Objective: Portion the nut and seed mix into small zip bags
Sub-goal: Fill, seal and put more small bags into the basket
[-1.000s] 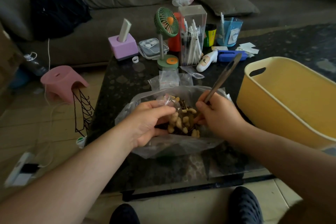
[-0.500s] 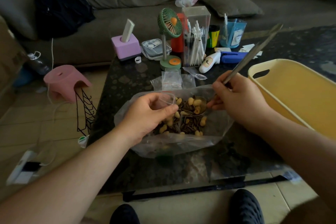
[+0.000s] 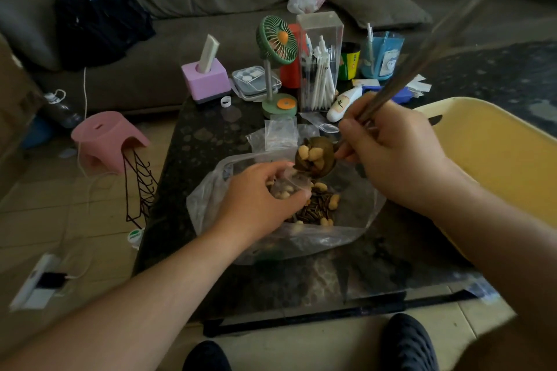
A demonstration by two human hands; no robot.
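Observation:
A large clear plastic bag point(image 3: 355, 229) lies open on the dark glass table point(image 3: 211, 141), with peanuts and dark seeds point(image 3: 319, 211) inside. My left hand point(image 3: 256, 202) holds a small zip bag point(image 3: 289, 187) open over the big bag; a few peanuts show inside it. My right hand point(image 3: 394, 156) grips a long metal spoon point(image 3: 316, 156) by its handle. The spoon's bowl is loaded with peanuts and tilted right above the small bag's mouth. A pile of empty small zip bags point(image 3: 280, 132) lies just behind the big bag.
A yellow plastic tub point(image 3: 494, 153) stands at the right. Behind are a green desk fan point(image 3: 275, 42), a clear box of pens point(image 3: 319, 69), a purple block point(image 3: 205, 78), cups and a white bottle point(image 3: 343, 104). A pink stool point(image 3: 105, 138) sits on the floor left.
My right hand has lifted the spoon out of the mix, loaded with peanuts, and brought it over the small bag. My left hand kept the small bag open.

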